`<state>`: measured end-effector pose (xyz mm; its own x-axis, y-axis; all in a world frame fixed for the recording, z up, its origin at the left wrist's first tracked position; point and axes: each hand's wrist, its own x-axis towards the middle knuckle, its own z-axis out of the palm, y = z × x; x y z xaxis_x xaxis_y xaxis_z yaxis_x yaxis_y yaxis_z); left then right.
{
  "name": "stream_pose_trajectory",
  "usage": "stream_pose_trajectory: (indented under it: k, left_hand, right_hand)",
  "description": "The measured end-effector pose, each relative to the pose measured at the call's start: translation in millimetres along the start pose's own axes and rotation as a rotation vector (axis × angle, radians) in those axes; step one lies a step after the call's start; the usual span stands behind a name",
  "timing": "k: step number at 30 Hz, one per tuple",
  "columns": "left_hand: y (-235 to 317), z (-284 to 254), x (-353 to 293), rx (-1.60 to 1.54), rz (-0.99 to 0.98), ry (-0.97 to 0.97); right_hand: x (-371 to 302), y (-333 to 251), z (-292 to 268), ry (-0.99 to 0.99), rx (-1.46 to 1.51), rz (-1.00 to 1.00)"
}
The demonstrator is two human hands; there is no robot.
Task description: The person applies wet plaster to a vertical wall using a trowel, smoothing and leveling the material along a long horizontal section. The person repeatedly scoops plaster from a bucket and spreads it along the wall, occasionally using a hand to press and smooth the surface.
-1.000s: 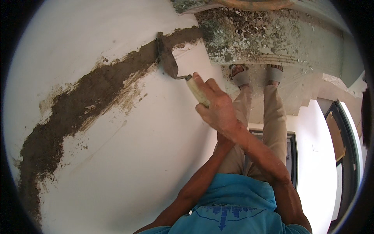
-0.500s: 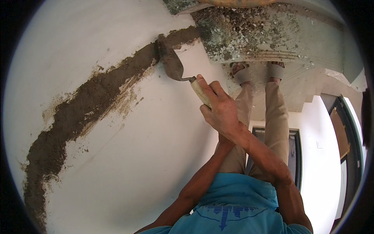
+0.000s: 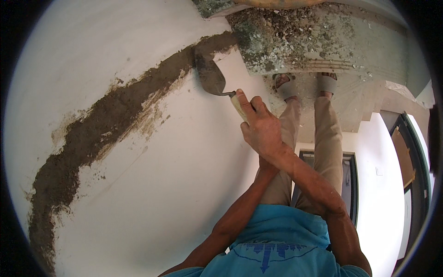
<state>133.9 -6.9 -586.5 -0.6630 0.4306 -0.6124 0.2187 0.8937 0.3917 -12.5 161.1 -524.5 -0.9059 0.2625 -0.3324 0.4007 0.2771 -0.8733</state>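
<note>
My right hand [image 3: 264, 131] is closed around the pale handle of a trowel [image 3: 211, 76], its thumb lying along the top. The mortar-smeared blade rests against the white wall [image 3: 152, 194], with its upper edge at a band of brown mortar [image 3: 110, 108]. That band runs in a rough curve from the lower left to the upper right, its edges smeared. My left forearm [image 3: 242, 205] crosses beneath the right one, and my left hand is hidden behind the right hand and wrist, so its fingers do not show.
Broken rubble and chips [image 3: 286, 41] lie on the ledge at the top. My feet in sandals [image 3: 284, 81] stand beside it on a step. Stair edges [image 3: 364, 117] descend to the right, near a dark-framed doorway [image 3: 415, 152]. An orange-brown rounded object [image 3: 281, 3] shows at the top edge.
My right hand and the trowel have shifted slightly to the right along the mortar band, toward its upper end. My left arm and feet look unmoved.
</note>
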Motion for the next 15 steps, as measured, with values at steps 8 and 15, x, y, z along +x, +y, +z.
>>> stream_pose_trajectory:
  k: [8,15]
  left_hand:
    - [24,-22,3,0.015,-0.047,0.006]
    - [24,-31,8,0.065,-0.045,-0.145]
  right_hand:
    - [7,7,17,0.016,-0.117,-0.004]
    - [13,15,-5,-0.059,0.006,0.114]
